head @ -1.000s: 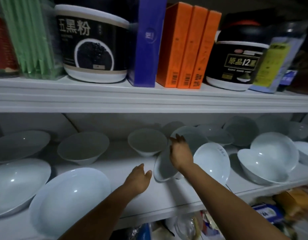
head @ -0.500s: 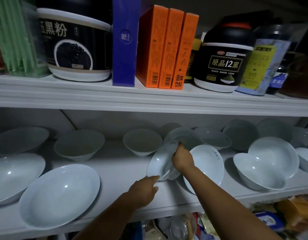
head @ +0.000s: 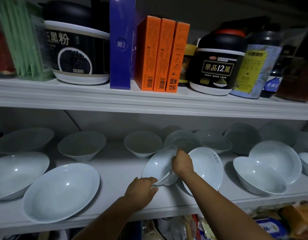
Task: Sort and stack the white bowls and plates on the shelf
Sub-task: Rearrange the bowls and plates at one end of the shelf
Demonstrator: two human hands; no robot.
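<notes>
Several white bowls and plates are spread over the lower white shelf (head: 115, 168). Near the middle a white bowl (head: 157, 168) is tilted up on its side. My right hand (head: 181, 163) grips its upper right rim. My left hand (head: 142, 189) holds its lower rim from below. Leaning right behind it is another white bowl (head: 208, 168). A large shallow plate (head: 63, 191) lies at the front left, and a deeper small bowl (head: 142, 144) stands at the back centre.
The upper shelf (head: 149, 101) carries two black-and-white tubs (head: 78, 54), a blue box (head: 121, 44), three orange boxes (head: 161, 56) and bottles. More white bowls (head: 264, 172) crowd the right end. Packaged goods fill the shelf below.
My right hand closed on the tilted bowl's rim and tipped it up. My left hand moved right along the shelf and took hold of the bowl's lower edge.
</notes>
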